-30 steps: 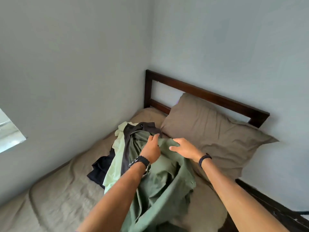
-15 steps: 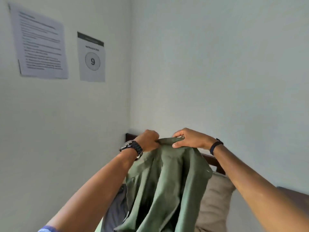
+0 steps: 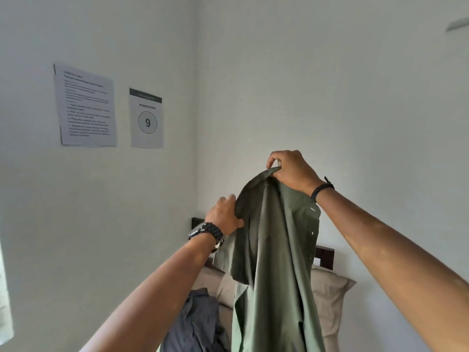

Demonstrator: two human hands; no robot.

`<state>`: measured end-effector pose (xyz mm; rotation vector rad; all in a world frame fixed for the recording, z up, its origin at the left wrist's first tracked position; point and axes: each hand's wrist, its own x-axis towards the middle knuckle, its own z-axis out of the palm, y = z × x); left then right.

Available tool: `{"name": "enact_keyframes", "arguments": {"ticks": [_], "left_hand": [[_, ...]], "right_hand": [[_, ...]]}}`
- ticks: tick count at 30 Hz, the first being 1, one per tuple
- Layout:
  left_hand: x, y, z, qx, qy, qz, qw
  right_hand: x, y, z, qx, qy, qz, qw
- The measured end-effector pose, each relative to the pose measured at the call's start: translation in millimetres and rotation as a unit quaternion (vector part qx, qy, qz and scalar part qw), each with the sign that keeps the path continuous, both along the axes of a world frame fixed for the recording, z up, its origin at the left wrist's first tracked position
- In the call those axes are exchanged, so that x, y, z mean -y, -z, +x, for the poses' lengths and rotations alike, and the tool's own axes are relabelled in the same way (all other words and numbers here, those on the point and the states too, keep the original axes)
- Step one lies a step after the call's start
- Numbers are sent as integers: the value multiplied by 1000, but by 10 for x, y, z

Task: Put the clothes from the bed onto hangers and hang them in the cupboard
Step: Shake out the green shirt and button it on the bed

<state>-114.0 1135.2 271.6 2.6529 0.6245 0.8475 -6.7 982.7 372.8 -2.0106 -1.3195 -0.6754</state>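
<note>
Shirt, olive green, hangs in the air in front of the wall corner, held up by both hands above the bed.

Left to right:

1. Printed text sheet is fixed to the left wall. Its wording is too blurred to read.
2. Sign reading "WORKSTATION 9" is fixed just beside the sheet, on the same wall.
3. Left hand, with a black watch on its wrist, grips the lower left side of the collar; fingers are curled round the fabric.
4. Dark grey garment lies crumpled on the bed below the left forearm.
5. Right hand, with a black band on its wrist, pinches the top of the collar between thumb and curled fingers, higher than the left hand.
6. Pillow, tan, leans against the dark wooden headboard behind the shirt.
</note>
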Motion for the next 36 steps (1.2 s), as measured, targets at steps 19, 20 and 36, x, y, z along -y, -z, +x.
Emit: {"name": "enact_keyframes", "arguments": {"ticks": [19, 20, 36], "left_hand": [[-175, -824, -202, 84, 129, -115, 981], [-184, -860, -246, 70, 161, -154, 972], [-188, -1280, -348, 212, 357, -443, 794]], "right_hand": [[692, -483, 380, -115, -38, -125, 985], [738, -500, 395, -167, -66, -140, 974], [705, -523, 578, -371, -218, -155, 889]]}}
